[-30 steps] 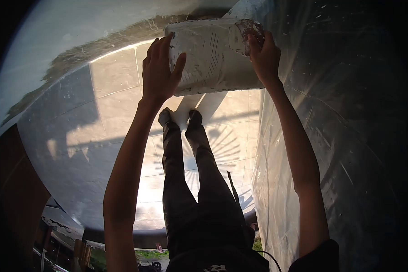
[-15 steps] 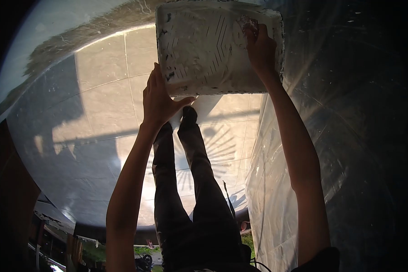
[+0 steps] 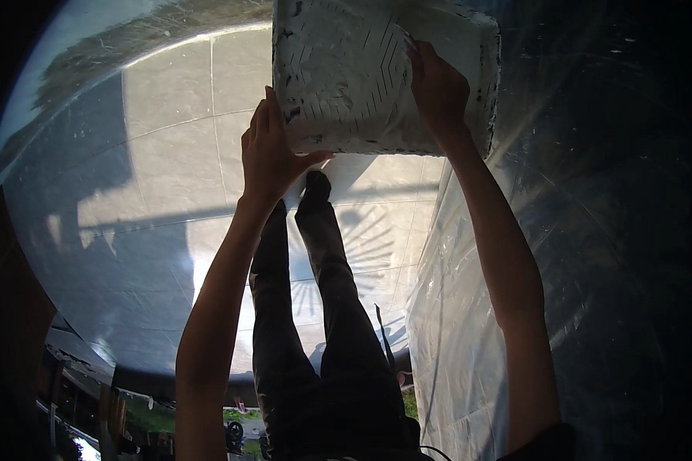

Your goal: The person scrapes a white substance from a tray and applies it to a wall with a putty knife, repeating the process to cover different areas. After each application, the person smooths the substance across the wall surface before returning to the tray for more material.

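Note:
A shallow rectangular paint tray (image 3: 338,92) with slanted grooves, coated in whitish paint with dark chipped spots along its rim, is held up at the top of the view. My left hand (image 3: 271,150) grips its lower left corner, fingers along the left side and thumb under the bottom edge. Over the right half of the tray's face, my right hand (image 3: 440,88) is closed on a small crumpled cloth (image 3: 404,34). Only a thin pale edge of that cloth shows past the fingers. The tray's top runs out of view.
Large pale floor tiles (image 3: 169,184) lie below, crossed by shadows. Clear plastic sheeting (image 3: 469,338) hangs along the right side. My legs in dark trousers (image 3: 331,261) are under the tray. Grass (image 3: 150,415) and a wheel (image 3: 234,436) appear at the bottom.
The tray has shifted slightly up and to the right in view. My right hand has moved a little down and left across it, and the cloth now shows less.

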The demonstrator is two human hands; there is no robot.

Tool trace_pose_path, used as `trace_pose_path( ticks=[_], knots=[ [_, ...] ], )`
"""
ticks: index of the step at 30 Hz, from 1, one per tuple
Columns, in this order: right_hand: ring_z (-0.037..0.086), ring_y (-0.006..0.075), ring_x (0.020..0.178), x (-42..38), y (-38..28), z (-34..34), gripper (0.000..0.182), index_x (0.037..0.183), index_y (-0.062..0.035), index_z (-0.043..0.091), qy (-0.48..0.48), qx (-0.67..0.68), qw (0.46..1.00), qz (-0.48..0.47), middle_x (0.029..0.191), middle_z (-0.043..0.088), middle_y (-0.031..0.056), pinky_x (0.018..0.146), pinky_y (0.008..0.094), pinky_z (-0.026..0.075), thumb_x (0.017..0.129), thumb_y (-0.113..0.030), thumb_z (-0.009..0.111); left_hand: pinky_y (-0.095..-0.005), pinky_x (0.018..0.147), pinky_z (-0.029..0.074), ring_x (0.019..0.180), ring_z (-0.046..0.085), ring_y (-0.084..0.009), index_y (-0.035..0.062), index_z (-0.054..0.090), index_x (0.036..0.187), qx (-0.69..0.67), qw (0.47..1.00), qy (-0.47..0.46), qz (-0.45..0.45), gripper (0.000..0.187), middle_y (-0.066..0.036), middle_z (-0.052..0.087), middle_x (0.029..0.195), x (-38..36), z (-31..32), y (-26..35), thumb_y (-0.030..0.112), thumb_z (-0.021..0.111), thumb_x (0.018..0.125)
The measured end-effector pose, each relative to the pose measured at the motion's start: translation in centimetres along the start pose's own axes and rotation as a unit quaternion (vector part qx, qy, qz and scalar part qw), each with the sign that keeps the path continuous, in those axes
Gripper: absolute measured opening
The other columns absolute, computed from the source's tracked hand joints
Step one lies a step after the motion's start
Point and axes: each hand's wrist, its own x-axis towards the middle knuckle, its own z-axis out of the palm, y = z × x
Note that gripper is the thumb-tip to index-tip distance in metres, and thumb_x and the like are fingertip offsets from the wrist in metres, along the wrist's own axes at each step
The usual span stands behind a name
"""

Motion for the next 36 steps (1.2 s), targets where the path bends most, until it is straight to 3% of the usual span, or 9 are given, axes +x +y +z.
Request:
trace_pose_path(
  ticks=[2,5,11,14,16,24,32,34,36],
  knots=[
    [0.069,0.027,0.068,-1.4,-0.6,0.0,0.013,0.1,-0.0122,0.063,0.019,0.009,0.998,-0.055,0.074,0.069,0.006,0.059,0.0404,0.053,0.098,-0.025,0.061,-0.0479,0.098,0.05,0.123,0.056,-0.0397,-0.0091,0.02,0.152,0.015,1.0,0.009,0.005,0.131,-0.028,0.05,0.137,0.0,0.1,-0.1,0.041,0.095,0.056],
    [0.068,0.0241,0.069,-3.4,-1.0,-0.4,0.008,0.098,-0.0131,0.064,0.03,0.013,0.995,-0.099,0.075,0.069,0.0044,0.06,0.0375,0.052,0.094,-0.02,0.065,-0.048,0.097,0.051,0.122,0.057,-0.0401,-0.0092,0.021,0.151,-0.004,1.0,0.015,0.008,0.131,-0.028,0.051,0.136,-0.1,0.2,-0.3,0.042,0.095,0.056],
    [0.067,0.023,0.069,-6.9,-1.2,-1.0,0.019,0.104,-0.0115,0.067,0.032,0.103,0.976,-0.187,0.079,0.071,0.004,0.065,0.0368,0.052,0.086,-0.01,0.071,-0.0472,0.098,0.05,0.122,0.057,-0.0402,-0.0083,0.023,0.151,-0.005,0.999,0.035,0.018,0.131,-0.028,0.052,0.134,-0.2,0.6,-0.4,0.043,0.095,0.055],
    [0.067,0.0235,0.07,-8.1,-1.7,-1.6,0.019,0.103,-0.0104,0.068,-0.005,0.103,0.978,-0.179,0.08,0.071,0.005,0.067,0.0372,0.052,0.085,-0.009,0.072,-0.0472,0.099,0.05,0.122,0.056,-0.0399,-0.0081,0.023,0.151,-0.009,0.999,0.038,0.011,0.13,-0.028,0.052,0.134,-0.2,0.9,-0.7,0.044,0.095,0.055],
    [0.067,0.0234,0.069,-9.0,-2.1,-1.9,0.017,0.102,-0.0106,0.069,-0.019,0.122,0.977,-0.173,0.079,0.071,0.0049,0.067,0.0369,0.051,0.085,-0.009,0.072,-0.0506,0.103,0.042,0.134,0.047,-0.0364,-0.005,0.02,0.153,-0.035,0.999,0.017,-0.005,0.139,-0.024,0.047,0.14,-0.2,1.0,-0.9,0.05,0.095,0.049],
    [0.066,0.0242,0.067,-8.1,-2.4,-2.8,0.013,0.099,-0.0121,0.07,-0.074,0.147,0.975,-0.147,0.079,0.071,0.0063,0.063,0.0371,0.051,0.088,-0.018,0.072,-0.0514,0.102,0.042,0.133,0.047,-0.0366,-0.0058,0.022,0.152,-0.009,1.0,0.014,-0.01,0.139,-0.024,0.047,0.14,-0.3,0.9,-0.8,0.057,0.093,0.05],
    [0.07,0.0257,0.078,-1.9,-1.3,-2.2,0.025,0.112,-0.0172,0.073,-0.336,0.181,0.921,-0.083,0.086,0.074,0.0069,0.075,0.0356,0.054,0.092,-0.031,0.069,-0.0513,0.102,0.042,0.135,0.046,-0.0366,-0.0054,0.022,0.153,-0.022,1.0,-0.001,-0.021,0.14,-0.024,0.047,0.14,-0.3,1.0,-0.9,0.059,0.092,0.049],
    [0.07,0.0248,0.082,-0.2,-0.6,-0.9,0.027,0.114,-0.0164,0.073,-0.382,0.178,0.904,-0.079,0.09,0.074,0.0076,0.077,0.0356,0.053,0.092,-0.032,0.069,-0.0467,0.093,0.05,0.12,0.056,-0.0376,-0.0102,0.025,0.149,0.021,0.998,0.054,0.026,0.132,-0.023,0.053,0.129,-0.4,1.1,-0.8,0.048,0.094,0.053],
    [0.07,0.0238,0.085,0.9,-0.1,-0.1,0.03,0.115,-0.0156,0.072,-0.426,0.172,0.885,-0.076,0.095,0.074,0.0084,0.08,0.0355,0.053,0.091,-0.034,0.069,-0.0493,0.099,0.044,0.129,0.049,-0.0375,-0.0077,0.023,0.151,0.0,1.0,0.025,0.0,0.136,-0.024,0.049,0.137,-0.4,1.1,-0.7,0.053,0.093,0.052]
  ],
)
